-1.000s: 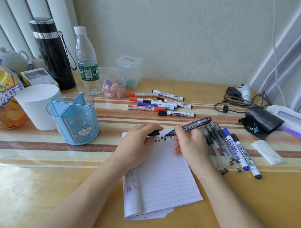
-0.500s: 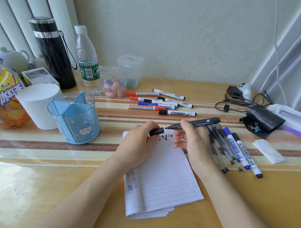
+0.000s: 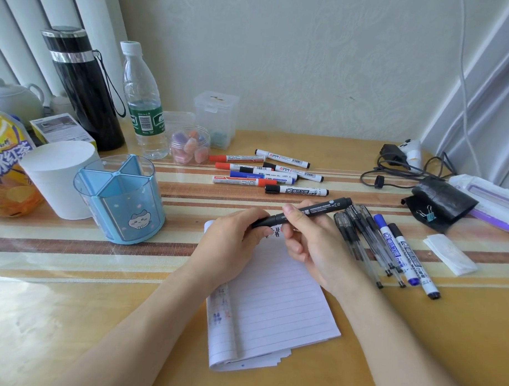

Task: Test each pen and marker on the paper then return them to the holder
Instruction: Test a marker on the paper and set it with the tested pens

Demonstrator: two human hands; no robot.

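My right hand point(image 3: 312, 241) grips a black permanent marker point(image 3: 319, 209) by its barrel, level above the top of the lined paper pad point(image 3: 272, 303). My left hand point(image 3: 231, 244) pinches the marker's cap end, and the cap sits on the tip. Small ink marks show on the paper between the hands. The blue divided pen holder point(image 3: 123, 199) stands to the left with nothing in it. Several whiteboard markers point(image 3: 265, 176) lie behind the pad. Several gel pens and two markers point(image 3: 390, 249) lie to the right.
A white cup point(image 3: 57, 177), juice bottle point(image 3: 6, 166), black flask point(image 3: 84, 85) and water bottle point(image 3: 144, 102) stand at the left. A small jar point(image 3: 190, 144) and clear box point(image 3: 215, 116) sit behind. Cables point(image 3: 398, 169), a black pouch point(image 3: 440, 202) and a folded tissue point(image 3: 450, 254) lie at the right.
The marker's tip left the paper and the marker swung level. The cap in my left hand met the tip and now covers it.
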